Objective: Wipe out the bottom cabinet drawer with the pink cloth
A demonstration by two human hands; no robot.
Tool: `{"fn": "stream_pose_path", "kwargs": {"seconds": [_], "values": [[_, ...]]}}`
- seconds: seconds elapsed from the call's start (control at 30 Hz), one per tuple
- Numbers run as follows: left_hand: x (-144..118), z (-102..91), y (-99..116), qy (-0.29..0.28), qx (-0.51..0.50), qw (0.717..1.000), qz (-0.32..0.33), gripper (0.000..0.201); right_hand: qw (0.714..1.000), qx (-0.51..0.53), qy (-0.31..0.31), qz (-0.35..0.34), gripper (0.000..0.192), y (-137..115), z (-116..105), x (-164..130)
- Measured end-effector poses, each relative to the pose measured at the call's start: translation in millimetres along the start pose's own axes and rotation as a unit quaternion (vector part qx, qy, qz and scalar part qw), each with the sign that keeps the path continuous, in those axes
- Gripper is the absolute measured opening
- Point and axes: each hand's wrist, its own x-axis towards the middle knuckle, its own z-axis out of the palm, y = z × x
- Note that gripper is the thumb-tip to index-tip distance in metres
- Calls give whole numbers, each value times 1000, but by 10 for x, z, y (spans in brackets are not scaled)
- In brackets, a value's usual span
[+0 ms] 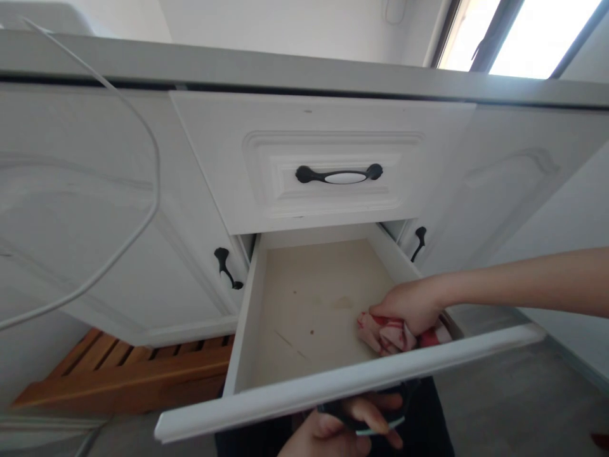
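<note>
A white drawer [247, 317] stands pulled open below a closed upper drawer [333, 165]. Its beige bottom carries a few stains and scratches. My right hand [412, 304] reaches in from the right and presses a crumpled red and white cloth [387, 336] onto the drawer bottom near the front right corner. My left hand [342, 428] is under the drawer's front panel [333, 381], fingers curled around its black handle [375, 425].
White cabinet doors with black handles [226, 268] flank the drawers under a grey countertop [304, 70]. A white cable [143, 190] hangs across the left door. A wooden slatted rack [128, 368] lies on the floor at lower left. A window [518, 32] is at upper right.
</note>
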Motion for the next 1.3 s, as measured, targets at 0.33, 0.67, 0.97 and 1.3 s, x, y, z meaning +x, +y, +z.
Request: {"fn": "stream_pose_path", "kwargs": {"seconds": [0.33, 0.67, 0.97, 1.3], "values": [[119, -33, -27, -82, 31, 988, 126, 33, 872, 363, 216, -247, 62, -915, -473, 410], [139, -87, -71, -80, 35, 987, 135, 29, 821, 398, 69, -403, 11, -1856, -599, 634], [140, -182, -18, -141, 54, 983, 104, 36, 787, 498, -56, -360, 52, -1496, -532, 485], [126, -277, -11, -151, 72, 984, 54, 40, 873, 352, 14, -337, 42, -975, -631, 854]]}}
